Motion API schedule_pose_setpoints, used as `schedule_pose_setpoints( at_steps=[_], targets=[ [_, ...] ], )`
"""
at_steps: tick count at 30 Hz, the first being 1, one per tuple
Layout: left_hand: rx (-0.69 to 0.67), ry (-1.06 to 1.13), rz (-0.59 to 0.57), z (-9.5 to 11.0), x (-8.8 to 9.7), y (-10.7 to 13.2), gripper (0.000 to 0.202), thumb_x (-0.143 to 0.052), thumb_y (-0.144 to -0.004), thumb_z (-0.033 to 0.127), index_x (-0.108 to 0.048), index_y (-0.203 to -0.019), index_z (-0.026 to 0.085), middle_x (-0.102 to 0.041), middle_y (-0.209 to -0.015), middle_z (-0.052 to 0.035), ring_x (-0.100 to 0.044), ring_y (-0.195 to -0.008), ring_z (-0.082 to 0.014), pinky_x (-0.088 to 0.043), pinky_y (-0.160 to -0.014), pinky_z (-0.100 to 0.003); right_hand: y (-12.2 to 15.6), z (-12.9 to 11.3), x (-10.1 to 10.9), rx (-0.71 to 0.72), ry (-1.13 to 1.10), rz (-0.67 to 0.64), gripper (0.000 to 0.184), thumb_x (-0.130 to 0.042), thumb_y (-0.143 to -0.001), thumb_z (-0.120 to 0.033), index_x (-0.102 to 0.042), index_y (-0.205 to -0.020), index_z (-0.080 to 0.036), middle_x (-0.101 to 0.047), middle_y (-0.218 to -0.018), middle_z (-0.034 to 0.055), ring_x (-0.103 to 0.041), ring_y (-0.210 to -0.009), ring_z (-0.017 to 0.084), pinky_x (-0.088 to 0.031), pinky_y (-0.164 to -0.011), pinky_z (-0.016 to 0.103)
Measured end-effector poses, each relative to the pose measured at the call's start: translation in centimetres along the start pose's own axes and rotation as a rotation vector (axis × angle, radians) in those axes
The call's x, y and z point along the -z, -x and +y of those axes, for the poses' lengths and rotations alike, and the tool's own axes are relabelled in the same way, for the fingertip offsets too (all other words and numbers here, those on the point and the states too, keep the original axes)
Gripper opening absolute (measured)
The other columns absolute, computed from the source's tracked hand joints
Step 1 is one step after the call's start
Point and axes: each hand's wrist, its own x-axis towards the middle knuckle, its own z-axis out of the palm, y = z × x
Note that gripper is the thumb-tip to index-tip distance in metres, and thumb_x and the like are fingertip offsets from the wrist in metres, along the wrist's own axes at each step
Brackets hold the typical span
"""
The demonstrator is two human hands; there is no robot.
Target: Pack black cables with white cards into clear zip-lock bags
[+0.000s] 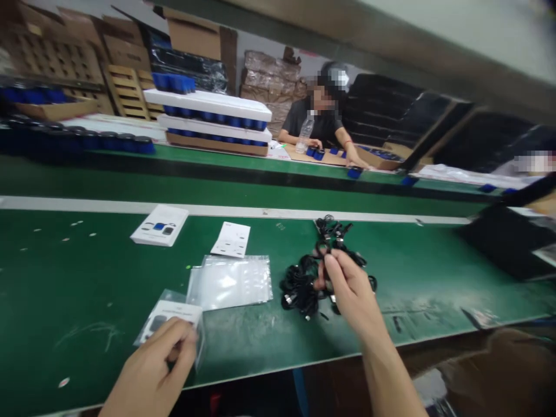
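My left hand point(163, 356) is at the near left, its fingers curled closed on the edge of a clear plastic bag with a white printed leaflet point(180, 311) in it. To the right, my right hand point(350, 284) pinches a black cable point(322, 249) above a pile of coiled black cables point(302, 289). Part of that pile lies hidden behind my right hand. Between the hands rests a stack of clear plastic bags point(237, 284). Just behind it is a single folded white leaflet point(232, 239), and farther left a stack of white leaflets point(160, 226).
A pale strip point(217, 209) runs along the green table point(87, 278). Across it, a person point(319, 116) handles blue items beside a plastic bottle point(306, 130). White trays of blue items point(212, 110) are stacked at the back. A black box point(508, 240) stands at the right.
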Motion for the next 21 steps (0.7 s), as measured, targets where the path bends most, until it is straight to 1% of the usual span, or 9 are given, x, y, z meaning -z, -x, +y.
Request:
schedule_pose_setpoints(
  at_steps=[1, 2, 5, 7, 9, 13, 15, 17, 21],
  targets=[
    [-0.023, -0.034, -0.072, 0.2, 0.1, 0.0, 0.023, -0.046, -0.084, 0.031, -0.053, -0.063, 0.023, -0.058, -0.060, 0.0052, -0.056, -0.047, -0.0094, -0.046, -0.049, -0.016, 1.2, -1.6, -0.7, 0.020, -0.092, -0.106, 0.038, -0.026, -0.100, -0.032, -0.062, -0.095, -0.018, -0.056, -0.055, -0.0035, -0.055, -0.044, 0.011, -0.046, -0.047, 0.020],
    [-0.044, -0.063, -0.132, 0.3, 0.3, -0.1, 0.025, -0.043, -0.087, 0.029, -0.052, -0.065, 0.023, -0.057, -0.062, 0.0046, -0.057, -0.049, -0.0095, -0.047, -0.051, -0.016, 2.4, -3.2, -1.6, 0.052, -0.282, -0.288, 0.038, -0.029, -0.099, -0.036, -0.063, -0.092, -0.019, -0.052, -0.049, -0.0061, -0.049, -0.037, 0.010, -0.042, -0.041, 0.018],
    [-0.088, -0.103, -0.172, 0.0, 0.5, -0.2, 0.025, -0.036, -0.091, 0.027, -0.053, -0.073, 0.022, -0.059, -0.074, 0.0010, -0.062, -0.063, -0.0108, -0.050, -0.060, -0.017, 5.4, -7.2, -4.7, 0.135, -0.572, -0.627, 0.034, -0.038, -0.096, -0.035, -0.068, -0.087, -0.023, -0.065, -0.072, -0.0007, -0.061, -0.060, 0.011, -0.049, -0.060, 0.020],
    [-0.102, -0.125, -0.146, -0.6, 0.5, 0.0, 0.024, -0.036, -0.092, 0.027, -0.055, -0.078, 0.022, -0.061, -0.089, -0.0029, -0.065, -0.078, -0.0128, -0.052, -0.069, -0.019, 6.3, -8.6, -6.6, 0.053, -0.615, -0.654, 0.032, -0.039, -0.096, -0.032, -0.069, -0.098, -0.022, -0.069, -0.087, 0.0031, -0.065, -0.082, 0.016, -0.049, -0.077, 0.025],
    [-0.097, -0.168, -0.111, -1.2, 0.6, 0.4, 0.025, -0.037, -0.091, 0.028, -0.058, -0.079, 0.022, -0.060, -0.103, -0.0059, -0.064, -0.093, -0.0162, -0.052, -0.078, -0.024, 6.4, -9.1, -7.9, -0.022, -0.613, -0.658, 0.032, -0.038, -0.096, -0.030, -0.067, -0.105, -0.020, -0.070, -0.096, 0.0064, -0.063, -0.093, 0.020, -0.047, -0.085, 0.030],
    [-0.090, -0.233, -0.076, -2.0, 0.7, 1.3, 0.022, -0.040, -0.090, 0.029, -0.060, -0.085, 0.023, -0.057, -0.122, -0.0077, -0.056, -0.112, -0.0216, -0.050, -0.092, -0.035, 6.1, -8.9, -8.7, -0.064, -0.555, -0.638, 0.033, -0.038, -0.095, -0.027, -0.070, -0.097, -0.017, -0.068, -0.082, 0.0060, -0.063, -0.081, 0.020, -0.046, -0.081, 0.031],
    [-0.088, -0.244, -0.077, -1.8, 0.7, 1.6, 0.021, -0.040, -0.091, 0.030, -0.059, -0.084, 0.023, -0.056, -0.127, -0.0071, -0.054, -0.116, -0.0222, -0.049, -0.093, -0.038, 6.2, -9.0, -8.8, -0.080, -0.517, -0.593, 0.035, -0.037, -0.095, -0.026, -0.071, -0.091, -0.016, -0.064, -0.072, 0.0043, -0.062, -0.074, 0.019, -0.047, -0.078, 0.031],
    [-0.096, -0.253, -0.076, -1.4, 0.8, 1.8, 0.023, -0.040, -0.091, 0.030, -0.057, -0.077, 0.023, -0.056, -0.128, -0.0066, -0.053, -0.117, -0.0224, -0.050, -0.091, -0.039, 6.5, -9.3, -8.9, -0.065, -0.472, -0.546, 0.036, -0.035, -0.095, -0.023, -0.070, -0.094, -0.016, -0.063, -0.074, 0.0052, -0.062, -0.075, 0.020, -0.047, -0.078, 0.032],
    [-0.169, -0.278, -0.017, -0.6, 0.7, 1.9, 0.021, -0.041, -0.089, 0.025, -0.054, -0.073, 0.023, -0.055, -0.132, -0.0063, -0.056, -0.113, -0.0222, -0.052, -0.088, -0.038, 7.0, -9.6, -8.8, 0.027, -0.407, -0.611, 0.041, -0.043, -0.084, -0.010, -0.057, -0.123, -0.013, -0.061, -0.098, 0.0120, -0.060, -0.093, 0.023, -0.048, -0.085, 0.034]
  ],
)
